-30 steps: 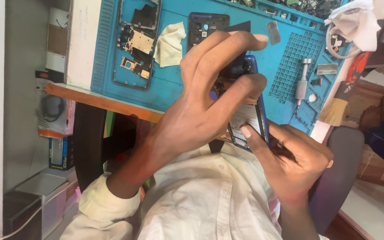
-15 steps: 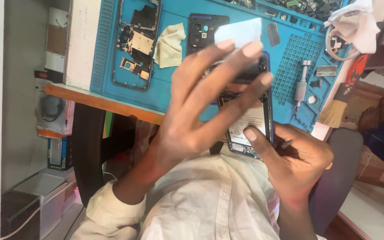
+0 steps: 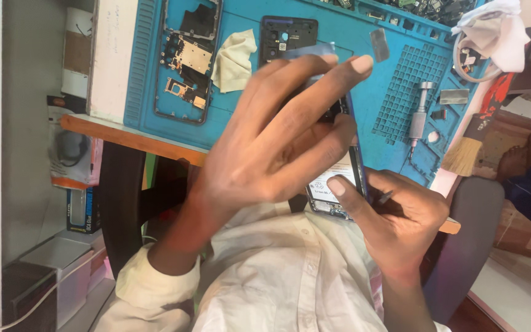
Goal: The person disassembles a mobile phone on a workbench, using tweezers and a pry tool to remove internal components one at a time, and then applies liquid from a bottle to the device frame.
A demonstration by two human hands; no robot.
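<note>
Beyond our fingers sits the blue mat (image 3: 351, 37) on the table, carrying a stripped phone frame (image 3: 188, 58), a cloth (image 3: 235, 58) and a screwdriver (image 3: 421, 110). Our left hand (image 3: 278, 141) spreads wide over the opened phone (image 3: 339, 184), fingertips pinching a thin film (image 3: 308, 50); our right hand (image 3: 401, 215) clamps the phone's lower edge. Risk: the film creases or the phone slips, since the left hand hides most of it.

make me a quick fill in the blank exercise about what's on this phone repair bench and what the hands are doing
1. Both hands, the left hand and right hand, hold an opened ____.
2. The work mat on the bench is ____ in colour.
3. A pale folded ____ lies beside the stripped phone frame.
4. By the mat's right edge lies a wooden-handled ____.

Missing words: phone; blue; cloth; brush
</note>
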